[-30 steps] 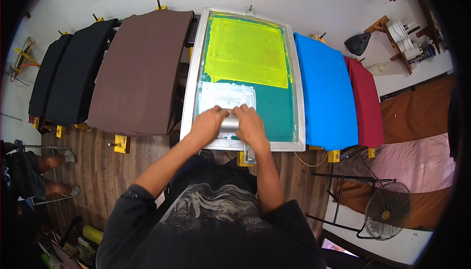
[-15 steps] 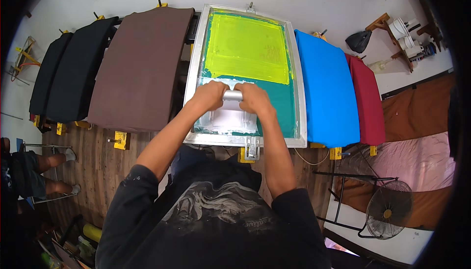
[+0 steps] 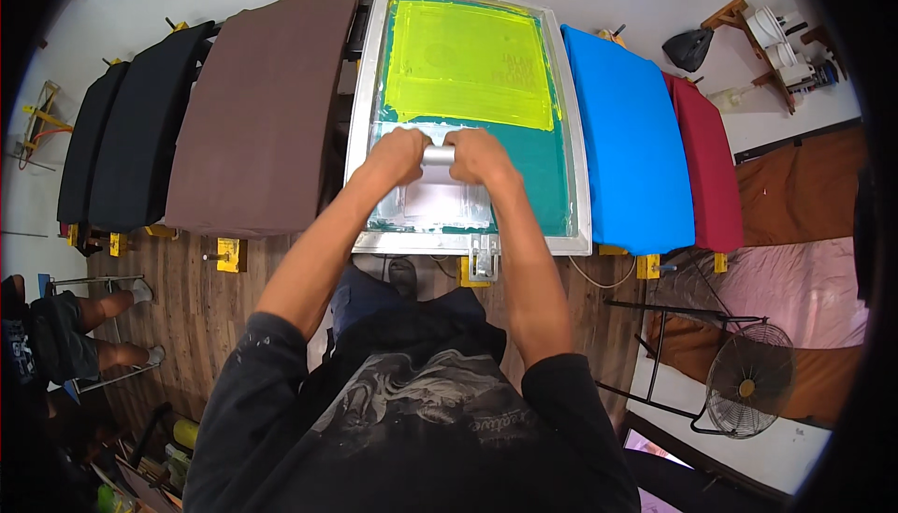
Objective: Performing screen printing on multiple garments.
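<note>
You Are Gripping the Squeegee (image 3: 439,155)

It is sitting toward seven o'clock inside the screen-printing frame (image 3: 578,186), your left hand (image 3: 398,154) and right hand (image 3: 483,156) clamping it. Yellow-green ink (image 3: 468,59) is covering twelve o'clock; brown fabric (image 3: 262,120) is lying at nine, blue fabric (image 3: 634,144) at three.

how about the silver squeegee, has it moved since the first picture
Yes: it has moved away from the person; the silver squeegee is now farther from the near edge of the screen frame.
</note>
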Tool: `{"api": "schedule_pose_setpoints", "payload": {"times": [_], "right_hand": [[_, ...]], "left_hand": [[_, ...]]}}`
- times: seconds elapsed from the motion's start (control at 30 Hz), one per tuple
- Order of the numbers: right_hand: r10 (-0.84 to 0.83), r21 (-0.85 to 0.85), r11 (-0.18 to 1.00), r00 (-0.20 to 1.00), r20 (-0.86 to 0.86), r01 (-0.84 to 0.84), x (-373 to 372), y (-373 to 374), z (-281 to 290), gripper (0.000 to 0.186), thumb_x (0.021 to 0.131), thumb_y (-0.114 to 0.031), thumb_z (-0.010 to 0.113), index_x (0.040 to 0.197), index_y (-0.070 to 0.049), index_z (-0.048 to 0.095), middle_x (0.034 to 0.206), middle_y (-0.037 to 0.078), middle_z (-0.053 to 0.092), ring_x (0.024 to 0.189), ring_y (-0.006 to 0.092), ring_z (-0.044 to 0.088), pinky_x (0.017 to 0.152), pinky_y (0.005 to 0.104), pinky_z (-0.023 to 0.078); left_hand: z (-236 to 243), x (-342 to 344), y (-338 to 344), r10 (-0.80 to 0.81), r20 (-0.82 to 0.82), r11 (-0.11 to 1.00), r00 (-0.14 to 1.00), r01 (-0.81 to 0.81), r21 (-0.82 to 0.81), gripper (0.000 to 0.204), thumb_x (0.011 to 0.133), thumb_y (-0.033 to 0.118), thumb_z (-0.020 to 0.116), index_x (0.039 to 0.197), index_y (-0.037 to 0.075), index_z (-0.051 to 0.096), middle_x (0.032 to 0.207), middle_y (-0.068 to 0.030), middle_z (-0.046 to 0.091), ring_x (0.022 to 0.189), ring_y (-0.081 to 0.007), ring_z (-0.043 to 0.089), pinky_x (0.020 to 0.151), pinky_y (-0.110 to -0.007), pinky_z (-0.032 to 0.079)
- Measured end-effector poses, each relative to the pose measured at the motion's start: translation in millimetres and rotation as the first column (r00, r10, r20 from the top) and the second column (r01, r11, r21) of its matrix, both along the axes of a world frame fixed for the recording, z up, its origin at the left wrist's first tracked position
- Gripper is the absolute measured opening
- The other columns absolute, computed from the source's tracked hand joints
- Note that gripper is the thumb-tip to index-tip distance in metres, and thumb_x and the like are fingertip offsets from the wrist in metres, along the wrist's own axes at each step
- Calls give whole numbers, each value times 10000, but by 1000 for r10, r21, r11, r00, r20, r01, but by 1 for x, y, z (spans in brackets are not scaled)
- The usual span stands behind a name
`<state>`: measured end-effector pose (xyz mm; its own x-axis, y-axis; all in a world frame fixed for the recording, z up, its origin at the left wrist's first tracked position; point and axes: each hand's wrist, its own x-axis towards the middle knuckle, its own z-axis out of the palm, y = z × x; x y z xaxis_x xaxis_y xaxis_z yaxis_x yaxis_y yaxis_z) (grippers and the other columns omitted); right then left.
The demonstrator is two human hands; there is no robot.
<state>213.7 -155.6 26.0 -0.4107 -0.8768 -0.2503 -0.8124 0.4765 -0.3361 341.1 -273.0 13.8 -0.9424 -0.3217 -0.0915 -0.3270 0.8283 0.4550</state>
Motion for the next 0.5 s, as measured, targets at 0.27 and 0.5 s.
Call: {"api": "schedule_pose_setpoints", "payload": {"times": [0.27,0.5], "right_hand": [[-3,-131,991,999,37,8,65,68,11,273,637,29,671,899,-36,714,908,194,666,905,387,640,790,451,529],[-66,-228,972,998,-11,62,82,90,11,510,678,23,684,1176,-61,619,1125,181,589,1077,353,566,912,483,459]], "left_hand": [[8,63,70,26,-58,998,998,-23,51,303,701,-53,636,980,32,717,853,-198,690,799,-359,687,742,-435,560],[7,71,79,68,-111,995,991,-59,86,418,705,-65,625,1099,53,696,1043,-166,685,890,-374,670,798,-436,546]]}}
